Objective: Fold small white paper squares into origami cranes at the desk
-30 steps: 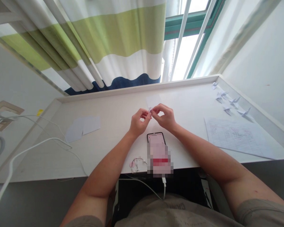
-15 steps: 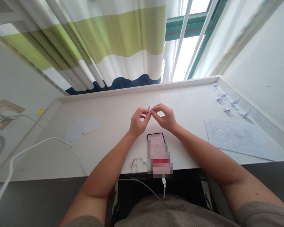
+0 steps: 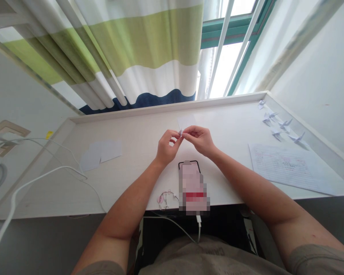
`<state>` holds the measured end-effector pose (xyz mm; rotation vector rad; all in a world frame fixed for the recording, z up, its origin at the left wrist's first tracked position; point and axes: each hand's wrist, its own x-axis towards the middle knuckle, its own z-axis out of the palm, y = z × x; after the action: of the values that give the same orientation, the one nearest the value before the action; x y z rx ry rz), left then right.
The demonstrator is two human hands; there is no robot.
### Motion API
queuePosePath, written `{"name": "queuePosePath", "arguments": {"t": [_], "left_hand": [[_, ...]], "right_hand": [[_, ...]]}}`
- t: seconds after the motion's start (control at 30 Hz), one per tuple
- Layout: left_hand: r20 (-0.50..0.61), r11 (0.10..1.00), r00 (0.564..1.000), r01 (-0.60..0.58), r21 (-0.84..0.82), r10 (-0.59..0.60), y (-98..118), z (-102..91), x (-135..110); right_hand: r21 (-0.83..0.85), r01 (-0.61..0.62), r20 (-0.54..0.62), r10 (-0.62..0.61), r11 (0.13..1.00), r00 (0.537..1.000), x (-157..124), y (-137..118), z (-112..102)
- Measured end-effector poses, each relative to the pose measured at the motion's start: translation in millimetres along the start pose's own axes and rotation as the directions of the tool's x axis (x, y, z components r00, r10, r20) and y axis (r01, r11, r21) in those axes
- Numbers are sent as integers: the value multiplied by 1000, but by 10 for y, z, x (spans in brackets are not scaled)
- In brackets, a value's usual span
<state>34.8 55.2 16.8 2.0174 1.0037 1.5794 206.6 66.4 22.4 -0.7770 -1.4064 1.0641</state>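
Observation:
Both hands meet above the middle of the white desk (image 3: 132, 179). My left hand (image 3: 166, 148) and my right hand (image 3: 199, 140) each pinch a tiny folded white paper piece (image 3: 180, 132) between thumb and fingertips. Just behind it a small blank paper square (image 3: 185, 121) lies flat on the desk. A phone (image 3: 192, 183) lies under my wrists near the front edge.
Two blank paper squares (image 3: 101, 153) lie at the left. Several folded paper cranes (image 3: 278, 126) stand along the right rim, beside a written sheet (image 3: 286, 166). White cables (image 3: 46, 172) cross the left side; a small bracelet (image 3: 164, 198) lies by the phone. A striped curtain (image 3: 137, 53) hangs behind.
The fingers have shifted slightly on the folded piece, with my right hand turned a little flatter. Nothing else on the desk has moved.

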Motion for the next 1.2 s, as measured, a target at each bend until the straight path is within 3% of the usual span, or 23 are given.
{"name": "queuePosePath", "arguments": {"t": [0.2, 0.47, 0.97, 1.2], "left_hand": [[6, 999, 1000, -19, 27, 18, -22, -10, 1], [2, 999, 1000, -28, 21, 28, -30, -11, 6], [-5, 996, 997, 75, -46, -75, -14, 12, -4], [24, 955, 972, 235, -180, -234, -90, 28, -29]], "right_hand": [[98, -94, 12, 93, 991, 996, 18, -29, -18], [18, -33, 20, 33, 999, 999, 19, 3, -16], [1, 23, -3, -23, 1000, 1000, 33, 6, -3], [-14, 1, -48, -1, 1000, 999, 37, -19, 0]]}}
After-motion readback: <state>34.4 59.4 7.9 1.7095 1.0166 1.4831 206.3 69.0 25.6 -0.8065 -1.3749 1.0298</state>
